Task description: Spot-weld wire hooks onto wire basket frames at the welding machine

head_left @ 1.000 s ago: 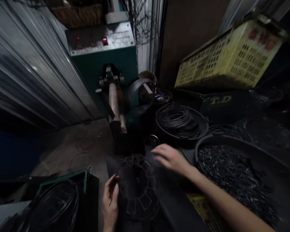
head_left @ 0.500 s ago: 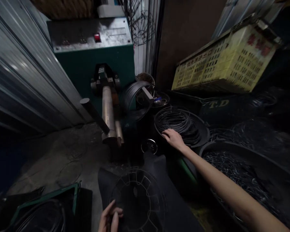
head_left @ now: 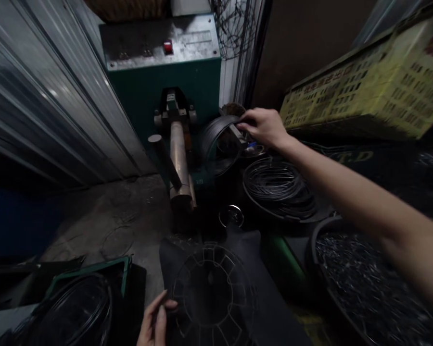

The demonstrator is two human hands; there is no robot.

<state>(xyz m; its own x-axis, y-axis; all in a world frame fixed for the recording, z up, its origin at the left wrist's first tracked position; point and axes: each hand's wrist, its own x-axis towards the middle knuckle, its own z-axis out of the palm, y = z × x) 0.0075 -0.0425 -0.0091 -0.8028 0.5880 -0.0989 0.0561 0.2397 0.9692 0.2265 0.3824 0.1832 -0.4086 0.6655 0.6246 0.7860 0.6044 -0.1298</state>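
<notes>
On my lap rests a round wire frame (head_left: 232, 293), with an inner and an outer ring joined by bent wire loops. My left hand (head_left: 154, 319) is beside its left edge, fingers curled toward the thumb; whatever is between them is too dark to make out. Reaching far forward, my right hand (head_left: 265, 126) pinches the top of a bundle of wire rings (head_left: 216, 129). That bundle hangs around a square metal bar (head_left: 238, 136). Below the right forearm, a dark basin holds more coiled wire rings (head_left: 274, 185).
A green machine (head_left: 137, 96) with a red switch and a metal arm (head_left: 179, 154) stands ahead. At right are a tilted yellow crate (head_left: 357, 91) and a tub of small metal pieces (head_left: 375, 288). A green-edged bin (head_left: 94, 269) sits at lower left.
My right hand has moved from the basin of wire rings up and forward to the hanging bundle. My left hand has shifted slightly left of the wire frame. The view has turned a little left.
</notes>
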